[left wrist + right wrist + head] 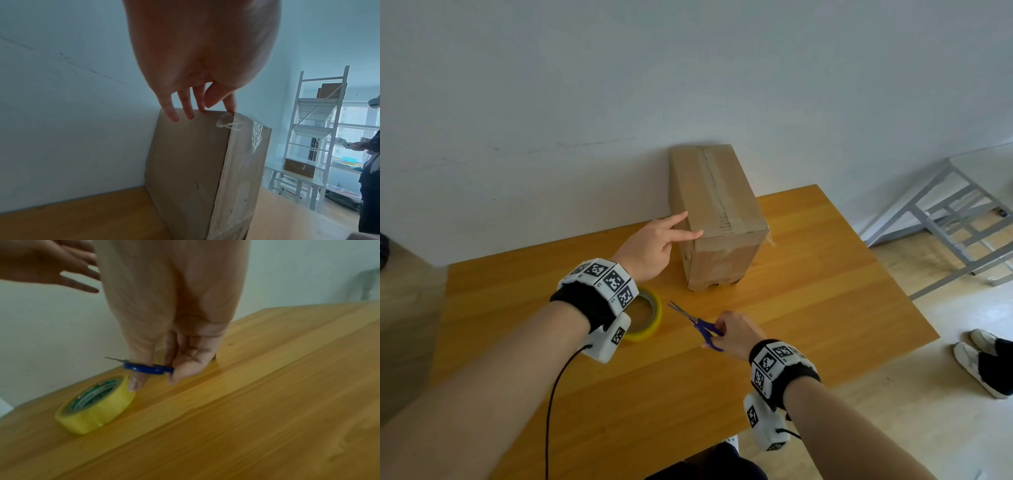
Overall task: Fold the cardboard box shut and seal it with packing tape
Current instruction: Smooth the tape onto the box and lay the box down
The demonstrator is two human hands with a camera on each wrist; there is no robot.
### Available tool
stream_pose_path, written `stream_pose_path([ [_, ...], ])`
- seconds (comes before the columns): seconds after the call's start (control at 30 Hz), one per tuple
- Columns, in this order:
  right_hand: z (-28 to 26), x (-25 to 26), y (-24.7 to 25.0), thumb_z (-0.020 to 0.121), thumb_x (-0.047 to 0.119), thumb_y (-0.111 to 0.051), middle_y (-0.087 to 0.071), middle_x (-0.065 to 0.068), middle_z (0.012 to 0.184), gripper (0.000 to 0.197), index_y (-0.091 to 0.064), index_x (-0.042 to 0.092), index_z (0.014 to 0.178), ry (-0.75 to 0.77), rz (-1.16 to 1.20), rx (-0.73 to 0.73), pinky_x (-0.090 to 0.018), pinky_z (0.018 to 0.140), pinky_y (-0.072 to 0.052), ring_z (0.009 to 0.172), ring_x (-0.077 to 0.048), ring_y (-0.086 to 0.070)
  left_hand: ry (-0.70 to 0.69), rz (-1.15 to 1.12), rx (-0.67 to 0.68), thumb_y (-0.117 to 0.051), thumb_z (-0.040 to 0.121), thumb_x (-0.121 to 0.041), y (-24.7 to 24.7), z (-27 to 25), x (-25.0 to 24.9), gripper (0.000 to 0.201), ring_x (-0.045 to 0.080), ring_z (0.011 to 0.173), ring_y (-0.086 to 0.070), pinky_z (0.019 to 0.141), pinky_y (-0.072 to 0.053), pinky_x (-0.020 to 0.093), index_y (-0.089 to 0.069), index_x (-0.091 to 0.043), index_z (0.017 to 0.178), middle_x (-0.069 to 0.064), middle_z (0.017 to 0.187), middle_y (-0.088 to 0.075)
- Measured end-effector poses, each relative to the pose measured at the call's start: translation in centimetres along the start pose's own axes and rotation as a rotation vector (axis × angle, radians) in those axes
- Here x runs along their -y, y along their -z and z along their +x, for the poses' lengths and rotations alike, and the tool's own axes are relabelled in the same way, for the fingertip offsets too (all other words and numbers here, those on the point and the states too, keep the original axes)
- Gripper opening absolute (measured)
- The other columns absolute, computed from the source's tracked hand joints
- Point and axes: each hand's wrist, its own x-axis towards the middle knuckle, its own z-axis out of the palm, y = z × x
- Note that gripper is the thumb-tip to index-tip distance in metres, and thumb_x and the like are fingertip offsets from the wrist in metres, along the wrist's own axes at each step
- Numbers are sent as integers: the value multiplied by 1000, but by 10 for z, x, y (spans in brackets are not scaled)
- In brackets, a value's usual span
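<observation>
Only from the left wrist: crinkled tape (242, 151) down box (185, 170) end.

Brown box (717, 205), yellow tape roll (93, 405), blue-handled scissors (703, 327)

Closed brown cardboard box (717, 205), clear-taped along its top seam (wrinkled), at twelve o'clock; yellow tape roll (649, 317) flat at nine.
</observation>
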Motion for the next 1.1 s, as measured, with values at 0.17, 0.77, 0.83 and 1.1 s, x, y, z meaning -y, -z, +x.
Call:
stream_pose_path([
  [0.17,14,-7,-8,79,23,-73,-68,-4,98,27,-52,19,95,-16,-71,-121,-28,60,-47,82,-20,-61,-21,-8,-67,-47,95,-14,-1,1,0,35,21,135,-36,104,-37,31,-59,-32,122,1,148,-37],
  [0.77,35,-23,-28,95,14,-50,-63,-4,99,13,-63,14,94,69,-147,-192,-32,69,-50,84,-23,-60,283,-305,-229,-57,90,-20,-4,5,-18,29,6,108,-49,90,-43,22,-52,-16,119,-2,122,-55],
  [0.83,34,-26,-13,96,21,-50,-67,-4,100,18,-64,14,105,21,63,-299,-30,67,-49,88,-23,-64,410,-394,-198,-57,90,-22,-4,6,-19,33,12,102,-54,83,-45,20,-47,-15,121,-1,116,-55],
  [1.1,19,-23,91,96,34,-49,-67,-9,82,34,-63,5,84,-89,1335,-505,-34,66,-54,70,-20,-63,671,-829,-129,-57,89,-9,1,6,-29,36,21,82,-67,83,-55,39,-46,-9,124,10,95,-67],
])
